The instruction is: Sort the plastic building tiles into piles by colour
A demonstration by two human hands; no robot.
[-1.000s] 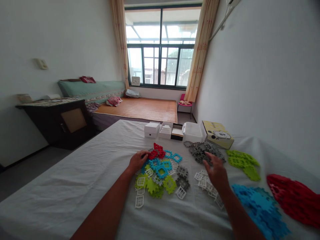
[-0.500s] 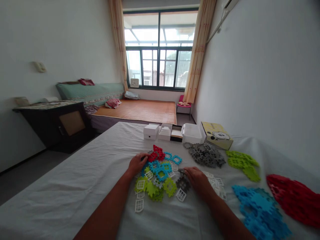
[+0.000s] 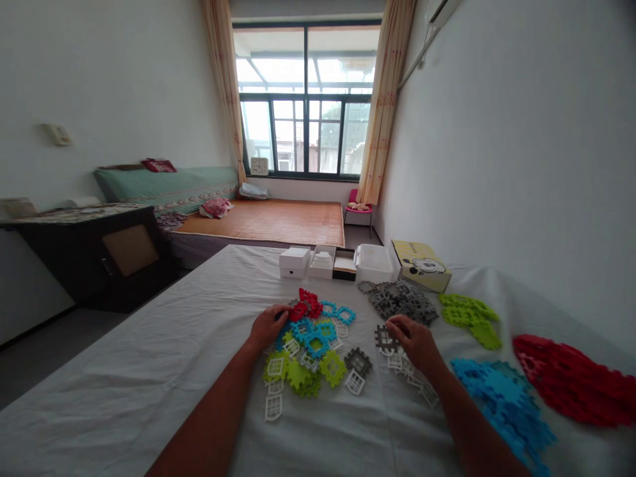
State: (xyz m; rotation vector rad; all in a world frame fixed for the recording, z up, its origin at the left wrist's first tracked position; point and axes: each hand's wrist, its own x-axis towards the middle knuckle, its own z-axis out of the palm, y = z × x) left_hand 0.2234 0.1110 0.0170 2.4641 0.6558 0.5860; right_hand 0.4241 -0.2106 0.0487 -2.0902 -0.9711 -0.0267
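Observation:
My right hand (image 3: 415, 338) pinches a grey interlocking building block (image 3: 385, 338), a square frame with toothed edges, just above a row of white window pieces (image 3: 408, 370). At the left edge of a mixed pile, my left hand (image 3: 269, 326) has its fingers closed beside the red blocks (image 3: 310, 303); what they grip is hidden. Blue blocks (image 3: 317, 343), green blocks (image 3: 304, 379) and white window pieces (image 3: 273, 407) make up the rest of that pile. Another grey block (image 3: 358, 362) lies at its right side.
Sorted heaps lie to the right: grey blocks (image 3: 401, 301), green blocks (image 3: 470, 314), blue blocks (image 3: 501, 401) and red blocks (image 3: 571, 381). Behind them stand a yellow box (image 3: 422, 265), a clear plastic tub (image 3: 375, 264) and small white boxes (image 3: 295, 263). A white cloth (image 3: 163, 371) covers the table.
My right hand has moved right and away from me, carrying a grey block out of the mixed pile towards the grey heap. My left hand stays by the red blocks. The view has shifted slightly.

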